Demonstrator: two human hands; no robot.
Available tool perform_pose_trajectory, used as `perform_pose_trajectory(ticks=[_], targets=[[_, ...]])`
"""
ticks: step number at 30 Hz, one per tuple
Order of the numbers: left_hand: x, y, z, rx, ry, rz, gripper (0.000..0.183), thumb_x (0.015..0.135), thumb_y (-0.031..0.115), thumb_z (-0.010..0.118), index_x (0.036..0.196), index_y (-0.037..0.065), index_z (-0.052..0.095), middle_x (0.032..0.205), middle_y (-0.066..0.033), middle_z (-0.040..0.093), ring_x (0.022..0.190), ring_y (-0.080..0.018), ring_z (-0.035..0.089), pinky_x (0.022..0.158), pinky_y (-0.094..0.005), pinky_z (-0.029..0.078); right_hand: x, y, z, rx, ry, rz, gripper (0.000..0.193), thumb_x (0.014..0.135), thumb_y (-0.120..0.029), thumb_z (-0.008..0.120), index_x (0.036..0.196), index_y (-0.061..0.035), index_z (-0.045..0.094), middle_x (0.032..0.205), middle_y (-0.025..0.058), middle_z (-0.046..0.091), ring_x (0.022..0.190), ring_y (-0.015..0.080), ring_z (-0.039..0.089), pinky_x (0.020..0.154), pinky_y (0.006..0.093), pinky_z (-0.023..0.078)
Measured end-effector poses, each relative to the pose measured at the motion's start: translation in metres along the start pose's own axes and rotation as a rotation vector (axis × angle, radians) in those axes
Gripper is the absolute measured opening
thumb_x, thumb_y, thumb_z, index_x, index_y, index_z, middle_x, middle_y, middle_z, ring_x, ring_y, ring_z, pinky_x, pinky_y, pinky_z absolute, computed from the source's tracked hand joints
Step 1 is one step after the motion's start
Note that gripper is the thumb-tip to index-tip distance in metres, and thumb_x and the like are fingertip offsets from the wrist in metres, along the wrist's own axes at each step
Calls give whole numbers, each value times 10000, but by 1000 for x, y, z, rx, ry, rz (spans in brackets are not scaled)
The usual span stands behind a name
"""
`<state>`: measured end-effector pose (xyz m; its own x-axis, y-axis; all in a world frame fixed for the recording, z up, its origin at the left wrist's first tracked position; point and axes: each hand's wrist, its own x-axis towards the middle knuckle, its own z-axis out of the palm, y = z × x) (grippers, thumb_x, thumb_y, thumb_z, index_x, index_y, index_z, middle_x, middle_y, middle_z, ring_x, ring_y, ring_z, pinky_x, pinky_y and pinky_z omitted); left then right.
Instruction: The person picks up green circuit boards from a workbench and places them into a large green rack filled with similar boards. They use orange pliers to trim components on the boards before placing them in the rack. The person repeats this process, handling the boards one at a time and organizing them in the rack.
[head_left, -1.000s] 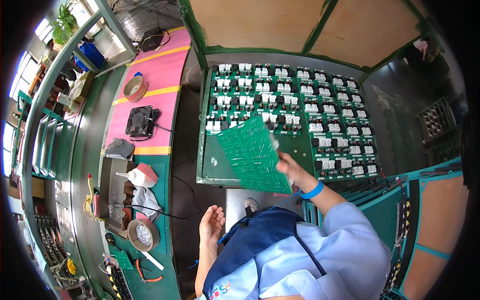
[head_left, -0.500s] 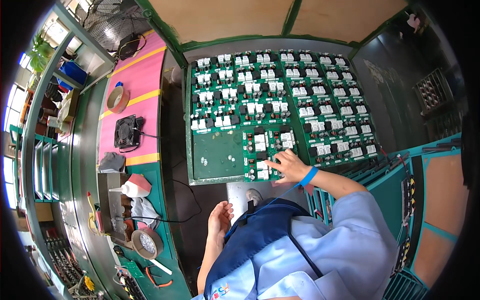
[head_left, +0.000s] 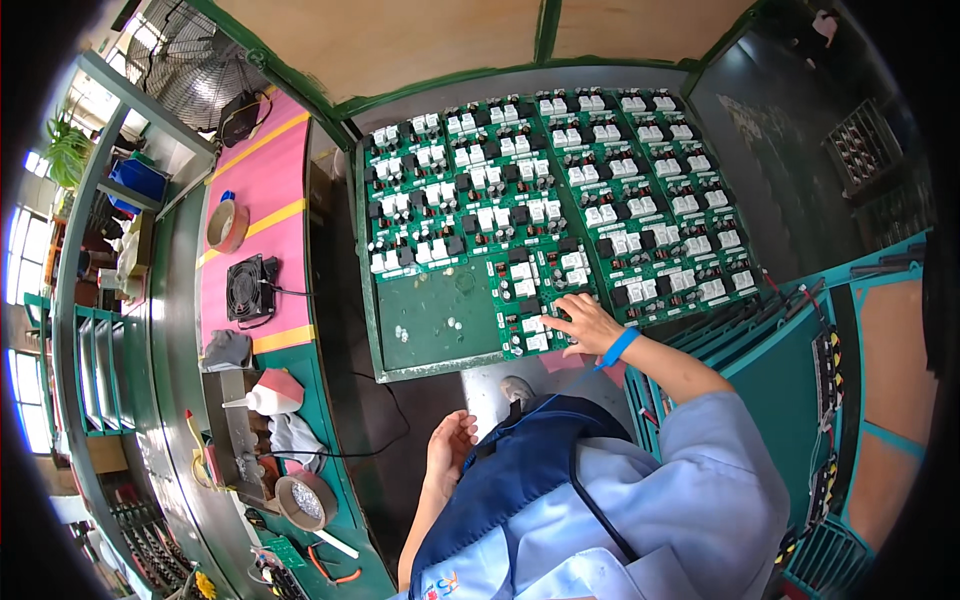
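Rows of green circuit boards (head_left: 470,190), crowded with white and black block parts, lie on a green tray-like table (head_left: 425,372). My right hand (head_left: 585,325), with a blue wrist strap (head_left: 619,347), rests over the right side of the nearest circuit board (head_left: 518,318). Its fingers are spread and touch the parts there; the far fingertips are partly hidden. Below the table's front edge, in front of my body, hangs my left hand (head_left: 452,440). Its fingers curl loosely, slightly apart, and I see nothing in them.
On the left, a bench with a pink mat (head_left: 265,185) carries a small black fan (head_left: 250,290), a tape roll (head_left: 228,226), a squeeze bottle (head_left: 270,392), a round tub of small clear pieces (head_left: 306,501) and orange-handled pliers (head_left: 335,568). A teal rack (head_left: 760,380) stands at the right.
The view has turned slightly, shifting the table and bench. My right hand has slid a little right over the nearest circuit board. My left hand keeps about the same place.
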<state>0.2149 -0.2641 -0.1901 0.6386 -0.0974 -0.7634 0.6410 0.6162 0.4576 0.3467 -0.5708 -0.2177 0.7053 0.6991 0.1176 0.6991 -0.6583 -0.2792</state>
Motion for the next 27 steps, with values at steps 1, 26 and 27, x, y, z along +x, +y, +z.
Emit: perform_pose_trajectory(ticks=[1, 26, 27], targets=[[-1, 0, 0, 9, 0, 0, 219, 851, 210, 475, 933, 12, 523, 819, -89, 576, 706, -157, 533, 631, -268, 442, 0, 0, 1, 5, 2, 3, 783, 456, -325, 777, 1153, -173, 453, 1066, 139, 425, 1000, 288, 417, 827, 395, 338], [-67, -11, 65, 1466, -271, 774, 245, 720, 152, 657, 899, 17, 558, 609, -64, 567, 480, -144, 544, 467, -264, 432, 70, -181, 62, 2273, 34, 749, 179, 817, -212, 544, 953, -95, 555, 795, 18, 575, 691, 104, 558, 600, 224, 456], [-66, -16, 58, 1511, -255, 783, 347, 704, 192, 671, 957, 28, 498, 582, -58, 555, 465, -177, 540, 466, -286, 439, 75, -189, 66, 2320, -6, 780, 185, 812, -233, 552, 947, -105, 552, 788, 10, 569, 683, 104, 549, 588, 239, 455]])
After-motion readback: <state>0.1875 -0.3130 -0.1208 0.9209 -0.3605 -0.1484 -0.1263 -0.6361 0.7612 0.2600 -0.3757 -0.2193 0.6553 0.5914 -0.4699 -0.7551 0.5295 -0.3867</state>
